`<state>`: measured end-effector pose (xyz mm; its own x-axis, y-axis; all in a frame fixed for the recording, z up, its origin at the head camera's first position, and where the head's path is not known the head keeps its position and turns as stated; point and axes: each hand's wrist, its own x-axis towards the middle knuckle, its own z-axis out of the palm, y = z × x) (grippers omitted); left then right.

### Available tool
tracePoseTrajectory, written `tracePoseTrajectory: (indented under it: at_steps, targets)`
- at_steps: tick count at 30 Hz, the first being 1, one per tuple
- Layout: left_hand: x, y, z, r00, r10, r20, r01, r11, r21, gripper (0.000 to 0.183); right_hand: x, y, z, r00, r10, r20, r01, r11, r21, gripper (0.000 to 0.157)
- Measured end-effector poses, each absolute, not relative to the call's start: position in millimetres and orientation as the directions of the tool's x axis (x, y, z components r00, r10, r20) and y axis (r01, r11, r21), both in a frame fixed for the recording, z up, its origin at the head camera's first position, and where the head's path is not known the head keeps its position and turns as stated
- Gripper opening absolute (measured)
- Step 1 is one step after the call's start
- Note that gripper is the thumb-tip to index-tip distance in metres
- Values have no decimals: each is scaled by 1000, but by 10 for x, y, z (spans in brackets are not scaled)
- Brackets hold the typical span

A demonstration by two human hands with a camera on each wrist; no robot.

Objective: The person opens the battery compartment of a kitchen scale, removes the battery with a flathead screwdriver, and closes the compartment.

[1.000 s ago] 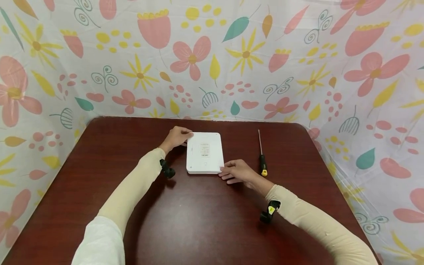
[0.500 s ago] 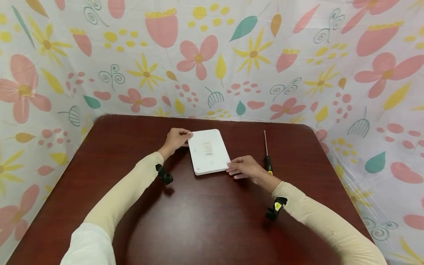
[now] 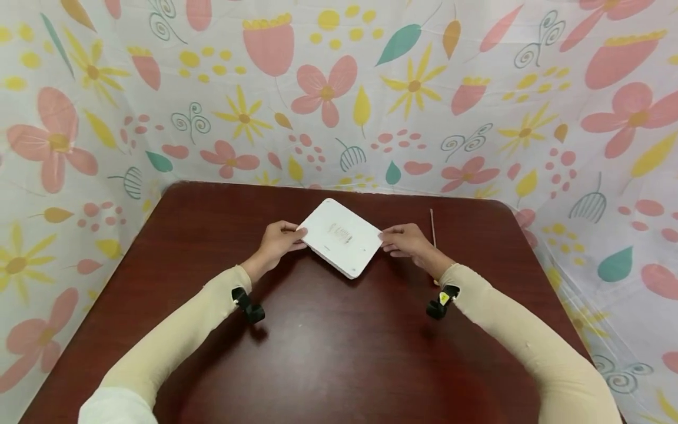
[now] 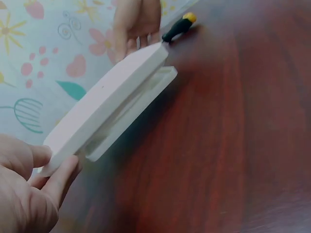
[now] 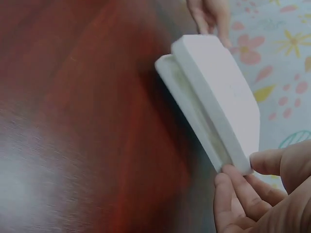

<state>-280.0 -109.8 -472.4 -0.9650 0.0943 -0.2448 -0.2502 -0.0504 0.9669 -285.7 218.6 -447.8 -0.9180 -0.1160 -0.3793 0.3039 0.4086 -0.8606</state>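
Observation:
A white, flat two-layered device with rounded corners and a small printed label is held in both hands, at a slant above the table. My left hand pinches its left corner, thumb on top and fingers below. At the opposite corner my right hand grips it the same way. Both wrist views show a gap between the thick upper slab and the thinner plate under it. Behind the right hand lies a screwdriver with a black and yellow handle, mostly hidden in the head view.
The dark red-brown wooden table has rounded far corners. A white curtain printed with flowers and leaves hangs behind it and along both sides. Each forearm wears a beige sleeve and a black wrist camera.
The white device has turned counterclockwise and lifted off the table, both hands still holding its corners. My right hand has moved away from me, over the screwdriver's handle in the head view.

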Motion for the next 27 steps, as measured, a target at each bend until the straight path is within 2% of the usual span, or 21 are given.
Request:
tracePoseTrajectory:
  at_steps: [6, 17, 27]
  targets:
    - [-2639, -1070, -4808, -947, 134, -293, -311, -144, 939, 30, -3043, 2129, -4419, -921, -87, -381, 311, 427, -849, 41]
    - [-2480, -1040, -4899, -921, 179, -345, -377, -189, 907, 21, -3418, 2003, -4512, -914, -44, -402, 342, 447, -827, 40]
    - [-2472, -1032, -4922, -917, 175, -358, -390, -208, 897, 20, -3503, 1950, -4621, -916, -27, -401, 352, 431, -831, 37]
